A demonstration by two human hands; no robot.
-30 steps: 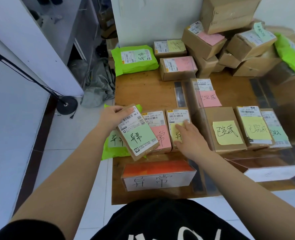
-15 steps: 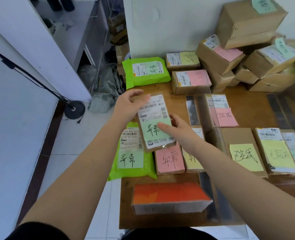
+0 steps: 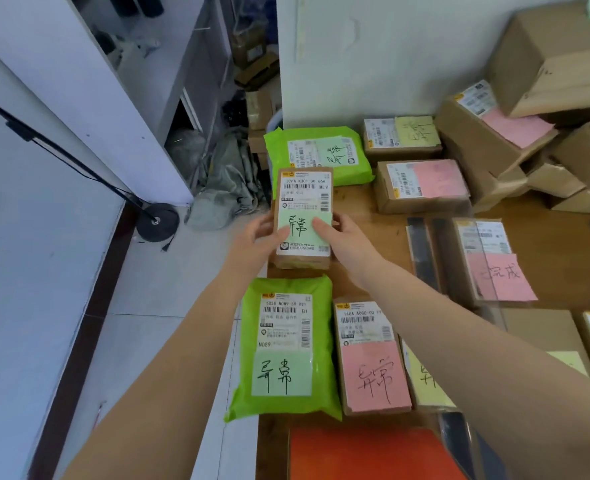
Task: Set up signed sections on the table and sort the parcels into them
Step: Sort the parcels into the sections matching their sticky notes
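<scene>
I have the box [image 3: 303,218] with the green note in both hands now, left hand [image 3: 255,242] gripping its left edge with the thumb laid on the note, right hand [image 3: 347,245] clamped on its right edge, and it sits at the centre of the frame, low over the left edge of the surface [image 3: 366,209]; whether it already touches the wood I cannot tell. A second ago only the left hand carried it, tilted, down by the near row, while the right pressed on a yellow-noted box there; half a second ago the right hand was just coming onto it. So it has travelled up the frame and squared up, into the gap between the far green bag [image 3: 318,154] above and the near green bag [image 3: 285,348] below (both wear the same handwritten note as the box, as does the pink-noted box [image 3: 373,358] at lower centre). I judge this a placement into that matching section, nearly done. The orange sign [image 3: 366,452] lies at the bottom edge.
</scene>
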